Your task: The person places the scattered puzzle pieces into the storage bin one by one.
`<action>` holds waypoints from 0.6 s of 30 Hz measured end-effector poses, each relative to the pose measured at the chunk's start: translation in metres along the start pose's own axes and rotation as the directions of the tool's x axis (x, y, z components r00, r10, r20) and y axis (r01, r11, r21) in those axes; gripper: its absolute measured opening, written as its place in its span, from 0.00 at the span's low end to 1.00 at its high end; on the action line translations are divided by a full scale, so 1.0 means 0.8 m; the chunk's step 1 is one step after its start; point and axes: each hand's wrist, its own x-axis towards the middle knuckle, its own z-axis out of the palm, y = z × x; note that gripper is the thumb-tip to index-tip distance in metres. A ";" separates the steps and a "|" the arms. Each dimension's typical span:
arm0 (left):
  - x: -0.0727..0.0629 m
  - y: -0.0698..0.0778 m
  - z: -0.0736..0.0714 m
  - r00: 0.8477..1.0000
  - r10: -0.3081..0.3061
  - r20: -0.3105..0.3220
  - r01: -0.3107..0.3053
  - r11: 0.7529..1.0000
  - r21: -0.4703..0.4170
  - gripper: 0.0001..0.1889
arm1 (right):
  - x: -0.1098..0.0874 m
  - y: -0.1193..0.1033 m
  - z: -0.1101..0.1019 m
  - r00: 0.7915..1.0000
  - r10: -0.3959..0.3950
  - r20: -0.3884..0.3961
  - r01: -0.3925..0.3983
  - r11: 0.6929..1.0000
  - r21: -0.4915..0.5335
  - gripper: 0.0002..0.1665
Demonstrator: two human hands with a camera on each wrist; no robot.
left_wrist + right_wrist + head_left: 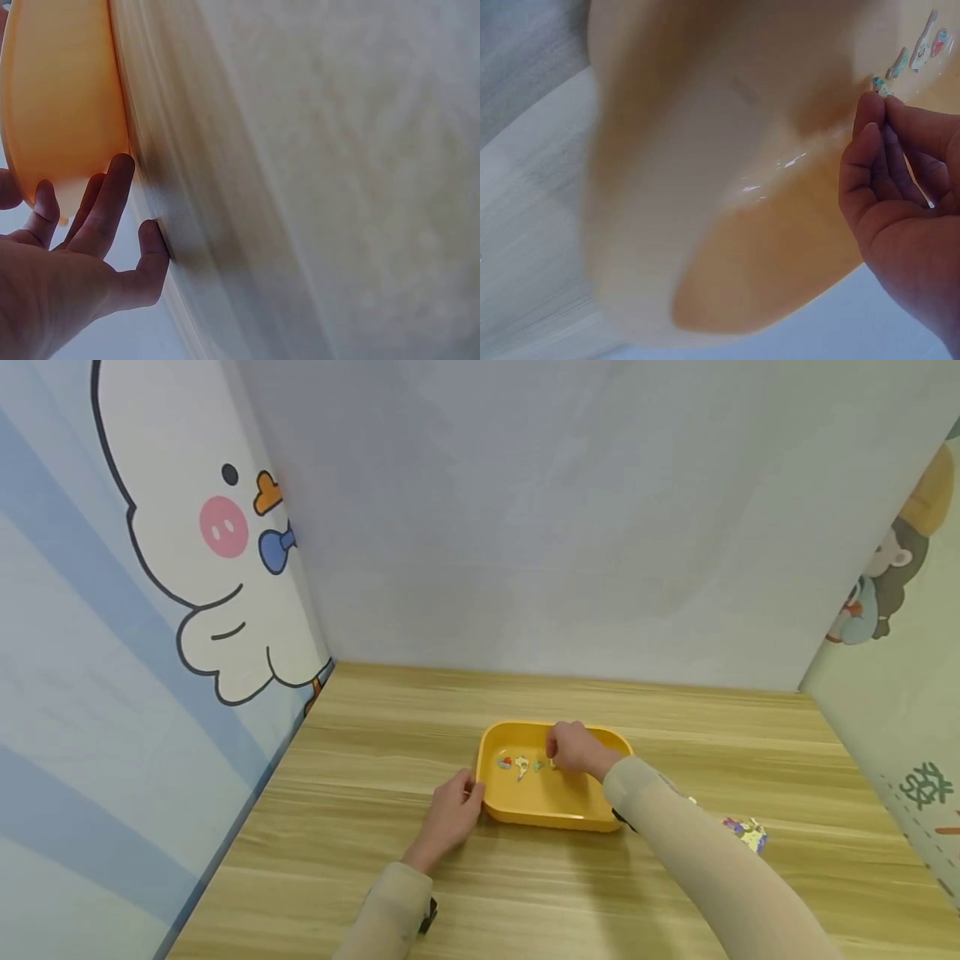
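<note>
A yellow tray (551, 817) with raised walls lies on the table. My left hand (453, 810) rests beside its left end, and in the left wrist view the fingertips (120, 166) touch the outer wall. Inside the tray, my right hand (576, 747) pinches a small patterned piece (880, 88) between thumb and fingertips, low over the floor; the fingers hide most of it. To its left lie a small green piece (537, 766), a cream piece with a narrow tail (522, 766) and a red and grey-blue piece (505, 762), set roughly in a row.
A cluster of small purple, yellow and red pieces (746, 832) lies on the wood-grain table (360, 793) right of the tray, partly behind my right forearm. A grey curtain (525, 527) hangs along the back edge, with printed panels at both sides.
</note>
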 end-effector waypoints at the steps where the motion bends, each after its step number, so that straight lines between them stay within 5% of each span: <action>1: 0.000 -0.001 0.000 1.000 0.001 -0.001 -0.001 1.000 0.001 0.07 | 0.001 0.000 0.000 1.000 0.005 0.006 -0.005 1.000 0.000 0.08; 18: 0.001 -0.003 0.002 1.000 0.012 -0.010 -0.013 1.000 -0.008 0.08 | 0.007 -0.017 -0.007 0.998 0.009 0.059 -0.006 0.999 -0.045 0.09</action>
